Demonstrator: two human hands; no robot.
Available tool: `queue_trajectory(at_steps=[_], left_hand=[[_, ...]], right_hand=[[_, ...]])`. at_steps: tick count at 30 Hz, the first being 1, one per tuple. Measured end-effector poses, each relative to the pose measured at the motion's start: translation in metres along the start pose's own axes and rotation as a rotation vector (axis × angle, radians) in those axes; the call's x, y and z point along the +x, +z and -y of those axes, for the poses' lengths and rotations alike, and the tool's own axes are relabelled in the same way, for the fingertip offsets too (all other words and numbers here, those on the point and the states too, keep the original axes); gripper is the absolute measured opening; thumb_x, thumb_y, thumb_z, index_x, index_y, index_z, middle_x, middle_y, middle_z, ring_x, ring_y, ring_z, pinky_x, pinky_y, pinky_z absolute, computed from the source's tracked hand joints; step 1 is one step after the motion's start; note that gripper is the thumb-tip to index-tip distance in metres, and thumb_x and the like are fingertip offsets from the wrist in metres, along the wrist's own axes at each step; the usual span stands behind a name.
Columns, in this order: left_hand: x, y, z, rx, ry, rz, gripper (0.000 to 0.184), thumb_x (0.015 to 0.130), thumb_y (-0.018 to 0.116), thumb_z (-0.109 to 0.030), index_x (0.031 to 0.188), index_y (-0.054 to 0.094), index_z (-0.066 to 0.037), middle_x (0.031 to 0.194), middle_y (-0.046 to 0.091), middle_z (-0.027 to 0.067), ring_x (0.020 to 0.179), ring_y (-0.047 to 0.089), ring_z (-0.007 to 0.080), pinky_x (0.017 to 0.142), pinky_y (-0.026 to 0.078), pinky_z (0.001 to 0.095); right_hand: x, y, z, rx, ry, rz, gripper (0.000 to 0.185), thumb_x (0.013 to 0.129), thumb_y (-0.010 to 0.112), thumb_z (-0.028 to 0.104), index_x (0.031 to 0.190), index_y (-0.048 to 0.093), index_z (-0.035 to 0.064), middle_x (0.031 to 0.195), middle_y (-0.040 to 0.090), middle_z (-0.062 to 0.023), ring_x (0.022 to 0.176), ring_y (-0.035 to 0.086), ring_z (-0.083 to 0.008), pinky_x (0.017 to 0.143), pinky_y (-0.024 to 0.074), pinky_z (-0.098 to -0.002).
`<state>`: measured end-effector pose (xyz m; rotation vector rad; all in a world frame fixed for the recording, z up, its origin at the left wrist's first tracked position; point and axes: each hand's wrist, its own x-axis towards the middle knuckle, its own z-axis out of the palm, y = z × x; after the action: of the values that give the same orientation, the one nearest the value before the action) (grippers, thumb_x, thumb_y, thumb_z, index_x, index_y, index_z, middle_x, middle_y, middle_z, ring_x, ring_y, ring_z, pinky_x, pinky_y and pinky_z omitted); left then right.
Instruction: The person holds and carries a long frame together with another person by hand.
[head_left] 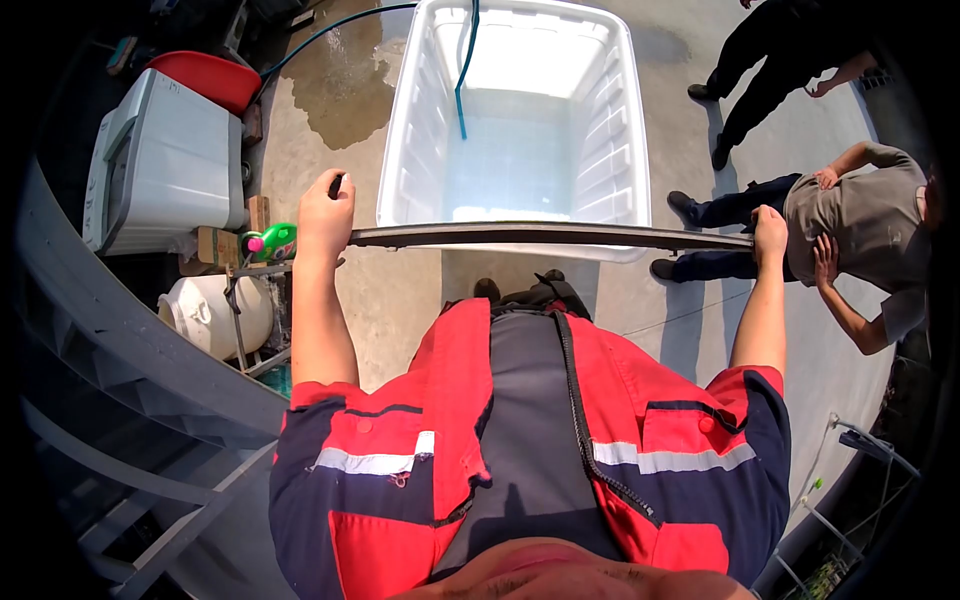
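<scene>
A long, thin dark bar (550,236) stretches level across in front of me, its surface seen nearly edge-on. My left hand (327,215) is closed around its left end, with a small black piece showing at the fingers. At the other end my right hand (769,236) grips the bar with the fingers wrapped over it. Just beyond the bar stands a large white plastic tub (392,150), whose near rim the bar partly covers. Clear water (510,160) lies in the tub, and a blue-green hose (463,85) hangs into it.
Left of me are a white washing machine (170,165), a red basin (205,78), a green bottle (275,241) and a white barrel (215,315). Metal railings (150,485) run at lower left. Two people stand at right, one in a grey-brown shirt (860,225). Wet concrete (340,90) lies behind.
</scene>
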<state>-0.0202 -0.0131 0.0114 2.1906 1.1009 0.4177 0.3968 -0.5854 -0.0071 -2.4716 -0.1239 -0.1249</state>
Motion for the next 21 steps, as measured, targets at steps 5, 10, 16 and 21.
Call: queue_trajectory(at_steps=[5,10,16,21], left_hand=[[0.000,0.002,0.005,0.022,0.049,-0.033,0.027,0.092,0.057,-0.023,0.106,0.065,-0.001,0.096,0.067,0.0216,0.087,0.064,0.0361,0.078,0.050,0.0404],[-0.001,0.000,-0.002,0.035,0.054,0.003,0.027,0.092,0.057,-0.023,0.106,0.065,-0.001,0.096,0.067,0.0219,0.088,0.064,0.0362,0.079,0.050,0.0406],[0.001,0.004,0.006,-0.015,0.045,-0.042,0.027,0.092,0.057,-0.024,0.107,0.066,-0.002,0.094,0.068,0.0212,0.087,0.065,0.0360,0.078,0.050,0.0405],[0.001,0.001,0.001,0.024,0.067,-0.011,0.027,0.092,0.057,-0.023,0.106,0.066,-0.001,0.093,0.068,0.0213,0.084,0.064,0.0358,0.077,0.050,0.0403]], right_hand=[[0.005,0.003,-0.014,0.032,-0.019,-0.009,0.027,0.083,0.054,0.021,0.076,0.064,-0.0030,0.062,0.052,-0.0040,0.060,0.047,-0.0136,0.059,0.0400,-0.0317],[0.005,0.002,-0.014,0.027,-0.004,0.000,0.026,0.083,0.055,0.021,0.077,0.064,-0.0030,0.063,0.054,-0.0035,0.061,0.048,-0.0134,0.060,0.0406,-0.0314],[0.004,0.001,-0.010,0.012,0.003,-0.001,0.027,0.083,0.054,0.022,0.079,0.066,-0.0027,0.065,0.056,-0.0046,0.062,0.050,-0.0143,0.062,0.0417,-0.0313],[0.008,0.001,-0.012,-0.031,0.037,0.027,0.030,0.084,0.053,0.024,0.081,0.067,-0.0026,0.067,0.059,-0.0068,0.065,0.053,-0.0164,0.064,0.0430,-0.0321]])
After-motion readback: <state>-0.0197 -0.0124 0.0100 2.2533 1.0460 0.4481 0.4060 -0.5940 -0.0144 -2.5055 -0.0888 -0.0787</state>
